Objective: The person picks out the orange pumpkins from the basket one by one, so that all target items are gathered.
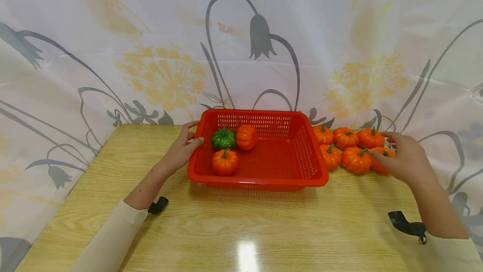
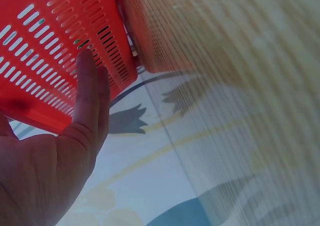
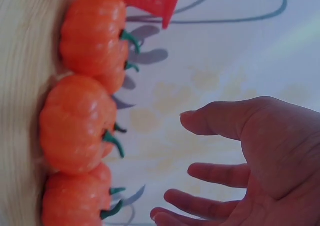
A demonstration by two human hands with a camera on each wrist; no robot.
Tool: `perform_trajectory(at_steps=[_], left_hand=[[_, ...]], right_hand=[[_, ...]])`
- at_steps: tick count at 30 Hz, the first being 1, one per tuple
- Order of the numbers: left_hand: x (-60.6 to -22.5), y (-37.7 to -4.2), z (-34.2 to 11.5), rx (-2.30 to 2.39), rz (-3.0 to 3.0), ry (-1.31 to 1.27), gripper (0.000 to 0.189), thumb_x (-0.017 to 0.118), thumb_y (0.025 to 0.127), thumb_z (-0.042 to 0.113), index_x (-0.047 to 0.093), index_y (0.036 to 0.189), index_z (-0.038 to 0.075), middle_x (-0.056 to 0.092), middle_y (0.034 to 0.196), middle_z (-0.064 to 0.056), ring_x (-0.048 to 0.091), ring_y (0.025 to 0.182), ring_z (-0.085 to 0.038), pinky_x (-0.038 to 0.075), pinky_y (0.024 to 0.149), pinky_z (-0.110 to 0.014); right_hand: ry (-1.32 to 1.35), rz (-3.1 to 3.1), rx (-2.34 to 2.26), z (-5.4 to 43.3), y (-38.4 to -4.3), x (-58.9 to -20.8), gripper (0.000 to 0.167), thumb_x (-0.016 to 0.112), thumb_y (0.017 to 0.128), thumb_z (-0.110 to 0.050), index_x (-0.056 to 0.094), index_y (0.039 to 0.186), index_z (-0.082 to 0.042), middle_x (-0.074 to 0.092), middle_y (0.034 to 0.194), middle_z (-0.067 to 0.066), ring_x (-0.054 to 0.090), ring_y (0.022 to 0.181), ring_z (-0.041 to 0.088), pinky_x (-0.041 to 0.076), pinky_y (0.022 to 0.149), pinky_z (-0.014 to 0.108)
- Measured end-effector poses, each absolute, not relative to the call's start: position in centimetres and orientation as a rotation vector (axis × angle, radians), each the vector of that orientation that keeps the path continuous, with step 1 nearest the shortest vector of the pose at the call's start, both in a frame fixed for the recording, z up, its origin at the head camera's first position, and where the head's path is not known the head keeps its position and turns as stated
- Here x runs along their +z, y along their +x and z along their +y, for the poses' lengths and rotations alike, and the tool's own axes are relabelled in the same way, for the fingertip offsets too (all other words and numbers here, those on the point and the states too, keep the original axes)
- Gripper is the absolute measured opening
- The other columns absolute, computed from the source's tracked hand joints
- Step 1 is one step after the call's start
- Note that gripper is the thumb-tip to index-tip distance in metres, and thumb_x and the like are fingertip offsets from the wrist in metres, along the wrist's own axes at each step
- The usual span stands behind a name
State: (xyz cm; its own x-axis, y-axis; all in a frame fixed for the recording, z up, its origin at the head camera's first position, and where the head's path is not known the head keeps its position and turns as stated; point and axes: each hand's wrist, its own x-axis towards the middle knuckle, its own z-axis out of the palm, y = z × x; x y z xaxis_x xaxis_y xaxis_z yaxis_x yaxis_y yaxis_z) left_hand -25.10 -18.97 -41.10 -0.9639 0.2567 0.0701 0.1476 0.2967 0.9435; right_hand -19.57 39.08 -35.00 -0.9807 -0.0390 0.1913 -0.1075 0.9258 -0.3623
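The left hand is holding the left side of a slotted red plastic basket; its grip is pinching the rim, the thumb lying over the edge and the fingers stretching along the outer wall. Inside, three ribbed mini pumpkins are sitting together toward the left: a green pumpkin at the back left, an orange one leaning on its side next to it, and another orange one standing upright in front.

The right hand is hovering just beside the right end of six orange pumpkins; its grip is spreading, thumb and fingers standing apart from each other and from the fruit. These six are resting to the right of the basket in two rows of three, their green stems showing, and the hand is partly covering the front right one.

Everything is standing on a wood-grained bench. A flower-printed cloth is hanging behind it, and beige sleeves are covering the person's forearms.
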Motion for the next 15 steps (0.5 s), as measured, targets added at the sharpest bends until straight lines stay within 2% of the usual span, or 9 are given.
perform_trajectory(at_steps=[8, 15], left_hand=[[-41.2, -25.0, -19.0, 1.777, 2.444, 0.382, 0.062, 0.048, 0.113, 0.018, 0.017, 0.167, 0.015, 0.056, 0.129, -0.03, 0.069, 0.114, -0.044, 0.065, 0.086, -0.045], [-41.1, -25.1, -19.1, 1.779, 2.447, 0.399, 0.062, 0.048, 0.113, 0.019, 0.017, 0.167, 0.014, 0.055, 0.13, -0.031, 0.069, 0.114, -0.046, 0.065, 0.087, -0.048]], right_hand=[[0.203, -2.89, 0.617, 35.3, -19.1, -33.7, 0.067, 0.071, 0.102, -0.028, 0.046, 0.147, 0.015, 0.048, 0.139, 0.043, 0.052, 0.118, 0.062, 0.045, 0.092, 0.075], [0.338, -2.83, 0.688, 32.5, -19.1, -33.1, 0.06, 0.076, 0.099, -0.022, 0.052, 0.145, 0.009, 0.053, 0.14, 0.037, 0.056, 0.119, 0.058, 0.047, 0.095, 0.072]])
